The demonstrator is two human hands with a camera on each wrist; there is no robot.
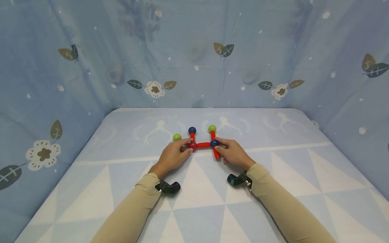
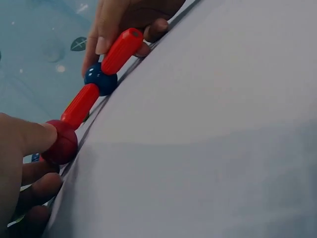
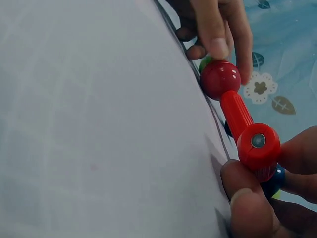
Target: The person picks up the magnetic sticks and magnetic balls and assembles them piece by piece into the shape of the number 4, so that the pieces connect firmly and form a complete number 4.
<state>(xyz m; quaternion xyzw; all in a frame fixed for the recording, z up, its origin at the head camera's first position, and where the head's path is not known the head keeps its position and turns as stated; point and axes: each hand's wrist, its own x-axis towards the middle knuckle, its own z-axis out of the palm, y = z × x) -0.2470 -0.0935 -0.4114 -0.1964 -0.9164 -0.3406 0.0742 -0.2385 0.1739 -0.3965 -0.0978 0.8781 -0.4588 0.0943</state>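
Shiny balls and ribbed red rods form a joined figure on the table. My left hand (image 1: 174, 155) pinches a red ball (image 1: 192, 145) between thumb and fingers. From that ball one red rod (image 1: 203, 145) runs right to a blue ball (image 1: 214, 143), which my right hand (image 1: 232, 152) grips at its side. Another rod (image 1: 217, 154) points from this blue ball toward me; its free end shows a metal disc (image 3: 258, 141) in the right wrist view. Farther rods lead to a second blue ball (image 1: 192, 130) and a green ball (image 1: 212, 128).
Beyond my left fingers lies another green ball (image 1: 177, 137); its link to the figure is hidden. A patterned cloth covers the table (image 1: 200, 192). Blue curtains (image 1: 194, 67) hang behind and at both sides.
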